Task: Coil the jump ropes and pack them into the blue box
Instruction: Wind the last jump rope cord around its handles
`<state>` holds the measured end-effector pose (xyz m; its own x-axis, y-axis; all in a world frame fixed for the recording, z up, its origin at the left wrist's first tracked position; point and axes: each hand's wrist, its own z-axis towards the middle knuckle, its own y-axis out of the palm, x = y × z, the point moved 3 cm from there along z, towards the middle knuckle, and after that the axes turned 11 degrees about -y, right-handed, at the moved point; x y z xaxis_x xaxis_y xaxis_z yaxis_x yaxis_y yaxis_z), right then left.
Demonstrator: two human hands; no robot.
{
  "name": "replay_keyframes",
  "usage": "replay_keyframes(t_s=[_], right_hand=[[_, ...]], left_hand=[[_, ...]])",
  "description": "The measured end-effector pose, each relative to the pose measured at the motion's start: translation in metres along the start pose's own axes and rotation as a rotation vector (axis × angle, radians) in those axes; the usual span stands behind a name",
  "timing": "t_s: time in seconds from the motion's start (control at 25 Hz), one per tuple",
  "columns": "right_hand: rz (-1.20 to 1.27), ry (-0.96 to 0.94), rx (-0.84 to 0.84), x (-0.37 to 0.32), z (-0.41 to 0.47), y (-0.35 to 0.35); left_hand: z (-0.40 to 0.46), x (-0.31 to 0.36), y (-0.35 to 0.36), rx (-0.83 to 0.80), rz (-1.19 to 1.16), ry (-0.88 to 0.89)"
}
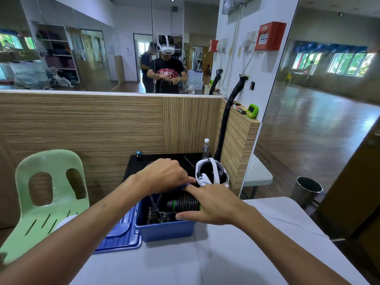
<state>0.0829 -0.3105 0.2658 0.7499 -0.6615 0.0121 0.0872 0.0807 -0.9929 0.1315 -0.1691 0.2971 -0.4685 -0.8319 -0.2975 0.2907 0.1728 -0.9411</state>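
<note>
Head view, grey table [236,254], mirrored hall, seemingly

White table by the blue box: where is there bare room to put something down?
The white table is bare in front of the blue box and to its right, up to a thin white cable. It is crowded left of the box, where the blue lid lies, and behind it, where a white headset and a water bottle stand.

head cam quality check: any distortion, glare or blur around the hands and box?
Head view: strong wide-angle bowing at the edges; window glare on the floor at right; left hand and right hand sharp over the blue box; coiled rope dark, detail lost in shadow.
</note>
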Motion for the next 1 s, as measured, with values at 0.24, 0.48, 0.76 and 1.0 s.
replay_keyframes(t_s=[0.24,0.48,0.76,1.0], right_hand=[[-0.028,0.150,-0.017,0.004,0.004,0.006],[-0.069,0.330,0.288,0.027,0.011,-0.008],[-0.134,0.364,0.329,0.030,0.008,-0.009],[-0.048,0.400,0.360,0.034,0.006,-0.003]], left_hand=[[-0.020,0.025,-0.015,0.105,0.166,0.042],[-0.047,0.043,-0.008,0.363,-0.326,-0.450],[-0.051,0.049,0.017,0.411,-1.071,-0.753],[-0.054,0.052,0.035,0.314,-1.489,-0.768]])
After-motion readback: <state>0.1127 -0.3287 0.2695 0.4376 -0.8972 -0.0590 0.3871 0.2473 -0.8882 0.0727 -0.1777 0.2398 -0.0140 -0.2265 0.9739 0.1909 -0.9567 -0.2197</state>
